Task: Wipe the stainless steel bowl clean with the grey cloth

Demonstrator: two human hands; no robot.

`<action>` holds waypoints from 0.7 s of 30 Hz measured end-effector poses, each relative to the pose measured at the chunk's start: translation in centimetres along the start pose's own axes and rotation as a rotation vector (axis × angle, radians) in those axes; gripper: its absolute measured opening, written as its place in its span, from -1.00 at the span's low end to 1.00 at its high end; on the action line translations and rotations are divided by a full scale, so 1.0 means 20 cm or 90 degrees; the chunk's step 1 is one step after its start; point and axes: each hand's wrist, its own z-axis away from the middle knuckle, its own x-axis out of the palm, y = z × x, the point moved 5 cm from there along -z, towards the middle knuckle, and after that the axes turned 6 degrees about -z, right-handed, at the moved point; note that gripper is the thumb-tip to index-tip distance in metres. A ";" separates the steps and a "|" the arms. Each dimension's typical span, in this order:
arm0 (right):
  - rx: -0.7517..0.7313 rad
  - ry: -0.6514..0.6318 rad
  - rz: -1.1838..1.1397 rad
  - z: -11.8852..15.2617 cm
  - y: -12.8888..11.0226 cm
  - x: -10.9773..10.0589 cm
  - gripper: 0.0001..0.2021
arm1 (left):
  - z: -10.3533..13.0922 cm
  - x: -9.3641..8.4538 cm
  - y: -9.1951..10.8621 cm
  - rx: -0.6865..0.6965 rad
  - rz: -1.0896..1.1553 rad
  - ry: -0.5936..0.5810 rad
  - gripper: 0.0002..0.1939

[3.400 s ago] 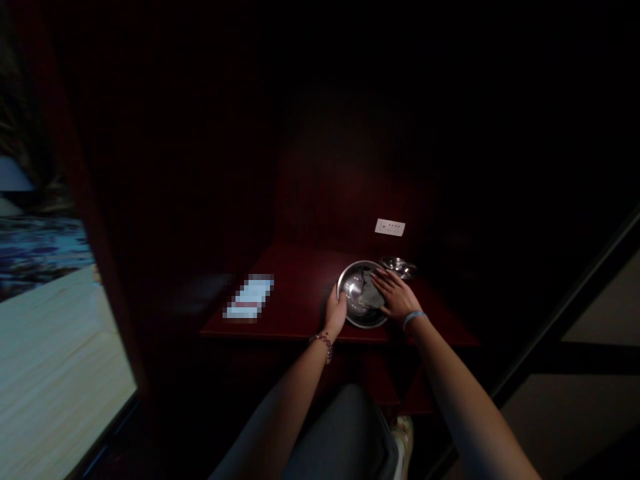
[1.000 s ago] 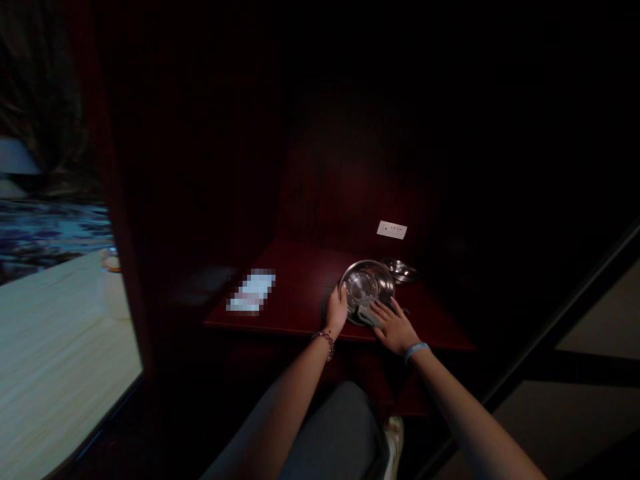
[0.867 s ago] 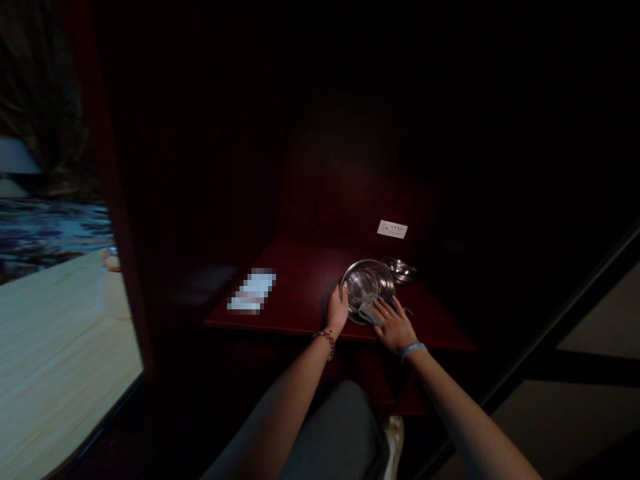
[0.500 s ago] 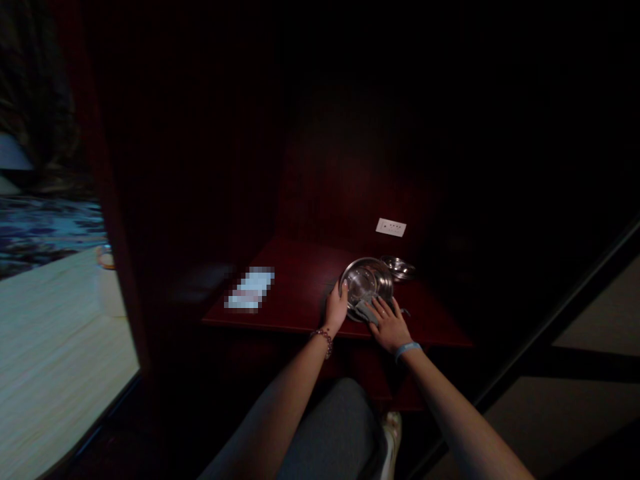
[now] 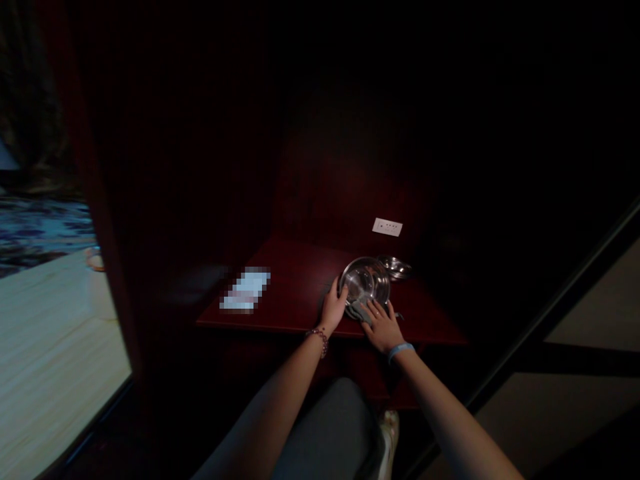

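Observation:
A shiny steel bowl is tilted towards me over the dark red desk. My left hand grips its left rim, thumb on the inside and fingers behind. Against the lower part of the bowl, my right hand presses a grey cloth, its fingers spread over it. One corner of the cloth sticks out to the right of the hand. Just behind the bowl, to the right, other steel bowls lie on the desk, apparently stacked.
The dark red desk stands against panels on the left and back. A blurred pale rectangle lies on its left side. A white wall socket is above the bowls. Beyond the left panel is a light wooden table.
My right hand has shifted slightly left and down on the bowl with the cloth. The left hand keeps its hold on the rim. The whole view has moved a little.

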 end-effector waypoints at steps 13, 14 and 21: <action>0.084 0.004 -0.045 -0.05 -0.10 0.06 -0.46 | 0.01 0.03 0.02 0.008 -0.068 -0.052 -0.61; 0.095 0.019 -0.040 -0.05 -0.11 0.06 -0.45 | 0.01 0.03 0.01 0.005 -0.072 -0.050 -0.62; 0.152 0.100 -0.042 -0.05 -0.17 0.06 -0.46 | 0.01 0.03 -0.02 -0.042 -0.165 -0.056 -0.59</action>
